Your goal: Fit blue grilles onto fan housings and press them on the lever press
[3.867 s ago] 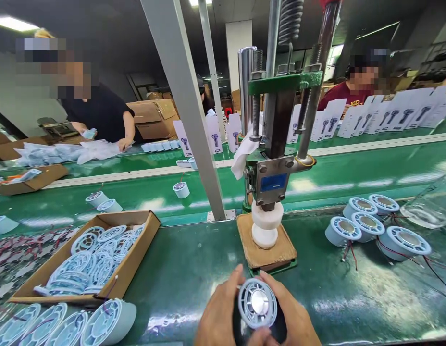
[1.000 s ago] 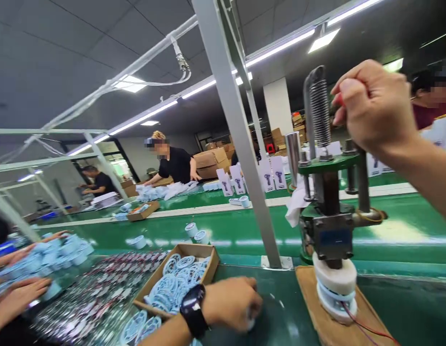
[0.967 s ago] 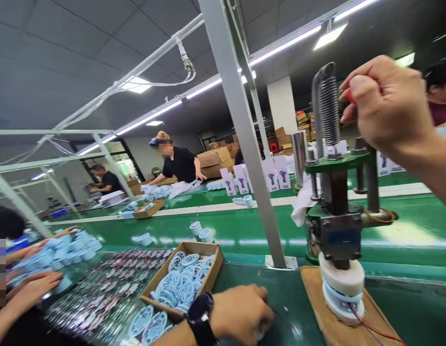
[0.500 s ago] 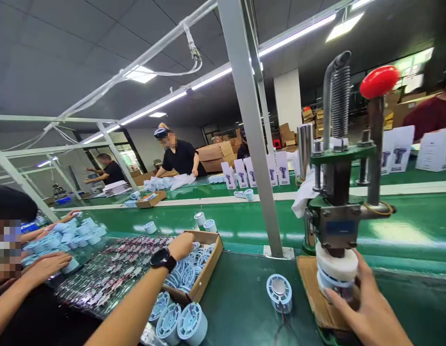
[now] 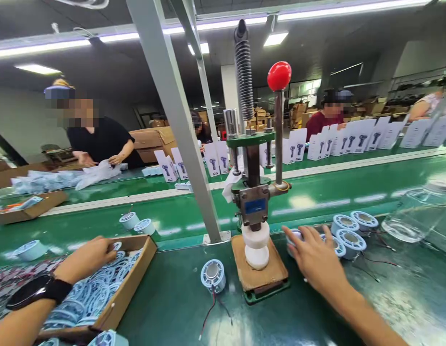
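Blue housing (image 5: 294,236) sits R of the press (image 5: 254,206), at R hand (image 5: 318,257): fingers spread, thumb apart; touching it or just beside, can't tell. Other housings (image 5: 349,242) cluster next to it, prob. grouped to save bench space. L hand (image 5: 88,257) dips into the cardboard box (image 5: 131,288) of open-spoked rings (image 5: 96,288), fingers curled down; pinching one or not, can't tell. Box prob. kept L for a short reach. Lone housing (image 5: 213,275) stands upright btwn box & press, thin red/dark leads (image 5: 208,315) trailing nearside, prob. clear of the base. Smooth white pads (image 5: 256,235), rounded, prob. spare soft plastic.
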A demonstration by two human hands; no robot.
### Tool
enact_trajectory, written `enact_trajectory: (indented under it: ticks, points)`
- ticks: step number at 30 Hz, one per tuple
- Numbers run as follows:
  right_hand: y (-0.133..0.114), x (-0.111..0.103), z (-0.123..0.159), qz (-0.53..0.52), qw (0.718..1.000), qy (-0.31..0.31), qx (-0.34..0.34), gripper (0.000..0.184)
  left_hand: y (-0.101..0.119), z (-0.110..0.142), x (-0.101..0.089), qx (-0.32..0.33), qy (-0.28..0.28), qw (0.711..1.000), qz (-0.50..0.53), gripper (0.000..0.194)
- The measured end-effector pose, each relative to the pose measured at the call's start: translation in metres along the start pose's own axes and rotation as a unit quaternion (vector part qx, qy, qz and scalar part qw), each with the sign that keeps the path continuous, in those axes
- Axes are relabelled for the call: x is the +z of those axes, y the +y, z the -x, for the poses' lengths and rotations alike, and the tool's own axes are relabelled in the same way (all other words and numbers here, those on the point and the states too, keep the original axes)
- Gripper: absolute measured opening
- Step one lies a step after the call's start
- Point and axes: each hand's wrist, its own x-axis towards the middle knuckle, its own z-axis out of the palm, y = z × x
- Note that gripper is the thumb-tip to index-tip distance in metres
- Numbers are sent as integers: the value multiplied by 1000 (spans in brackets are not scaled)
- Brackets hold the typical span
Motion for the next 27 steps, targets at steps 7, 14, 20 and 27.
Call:
enact_trajectory:
  ticks: [7,14,20,27]
  points:
    - [5,-17,16,85,991,63,-79,37,52,88,-1,130,-150,979,37,23]
    - [-160,12,10,-259,949,-148,-105,52,116,179,75,149,-124,969,151,44]
    - [-172,32,27,-329,899,-282,-69,62,104,202,117,108,-22,975,190,79]
    - [-104,21,96,-355,895,-260,-67,76,126,195,120,75,-8,975,208,53]
